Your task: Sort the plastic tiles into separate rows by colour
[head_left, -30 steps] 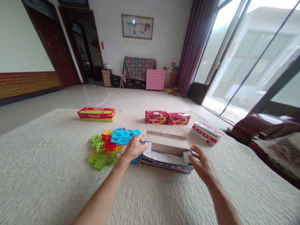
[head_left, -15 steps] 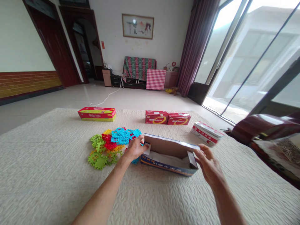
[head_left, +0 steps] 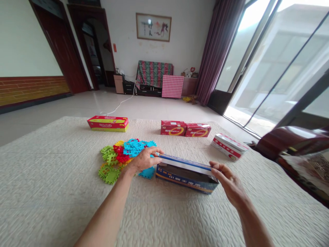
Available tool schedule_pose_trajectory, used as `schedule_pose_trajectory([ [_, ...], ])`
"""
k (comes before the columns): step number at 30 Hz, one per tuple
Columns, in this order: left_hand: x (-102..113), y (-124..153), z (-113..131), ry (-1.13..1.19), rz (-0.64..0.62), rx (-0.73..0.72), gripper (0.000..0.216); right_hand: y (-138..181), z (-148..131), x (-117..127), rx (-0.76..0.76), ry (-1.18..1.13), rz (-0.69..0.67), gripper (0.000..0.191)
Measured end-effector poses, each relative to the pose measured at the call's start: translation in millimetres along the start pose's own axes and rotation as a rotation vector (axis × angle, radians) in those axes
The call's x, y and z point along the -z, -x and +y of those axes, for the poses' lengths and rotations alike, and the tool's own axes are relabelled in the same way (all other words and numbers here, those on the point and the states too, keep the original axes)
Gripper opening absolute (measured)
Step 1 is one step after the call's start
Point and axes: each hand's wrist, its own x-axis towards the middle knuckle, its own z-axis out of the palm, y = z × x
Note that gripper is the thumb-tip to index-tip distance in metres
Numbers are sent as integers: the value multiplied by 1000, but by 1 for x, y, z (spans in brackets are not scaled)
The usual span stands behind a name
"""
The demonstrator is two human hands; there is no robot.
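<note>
A long dark-blue cardboard box (head_left: 185, 180) rests on the quilted cover, its hinged lid (head_left: 186, 162) tilted forward over the opening, with a dark gap along the front. At the lid's left end, my left hand (head_left: 146, 158) pinches the edge between thumb and fingers. My right hand (head_left: 226, 175) grips the lid's right end the same way. Just left of the box lies a pile of plastic interlocking pieces (head_left: 133, 147) in blue, red, green and yellow, partly behind my left hand. What is inside the box is hidden.
A red and yellow box (head_left: 108, 124) lies at the far left of the quilted cover (head_left: 59, 171). Two red boxes (head_left: 173, 128) stand side by side at the back. A white and red box (head_left: 229, 146) sits to the right, near a dark wooden armrest (head_left: 280, 140).
The lid, upright at the back before, has swung forward and down over the box with both hands on it. The lining and side flaps inside are now covered.
</note>
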Motion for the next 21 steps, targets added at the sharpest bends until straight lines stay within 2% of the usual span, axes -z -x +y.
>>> schedule_pose_trajectory([
  [4,-6,-1,1,-54,-20,-54,23,3,-4,1,11,48,-36,36],
  [10,-6,0,2,-86,-22,-26,22,3,-4,1,46,115,-84,36],
  [15,-5,0,3,-86,-45,-32,23,5,-7,5,80,202,-190,33],
  [21,-7,-2,1,-145,-53,-34,12,6,-1,9,127,292,-244,32],
])
